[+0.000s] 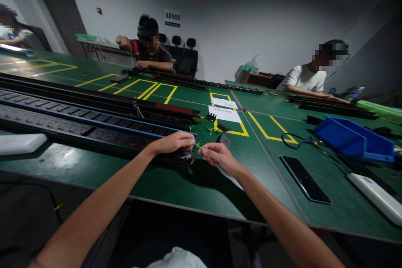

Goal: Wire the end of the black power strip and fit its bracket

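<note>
The right hand point(222, 158) pinches a green wire point(197, 145) between thumb and forefinger, at the right end of a black socket strip point(122, 139) lying along the near edge of the bench point(153, 187). The left hand point(176, 141) curls over that end, fingertips beside the wire, though I cannot tell whether they grip it. Farther right, a smartphone point(304, 179) lies near the same edge

The socket strip point(103, 135) looks plastic, the phone point(304, 179) glossy.
</note>
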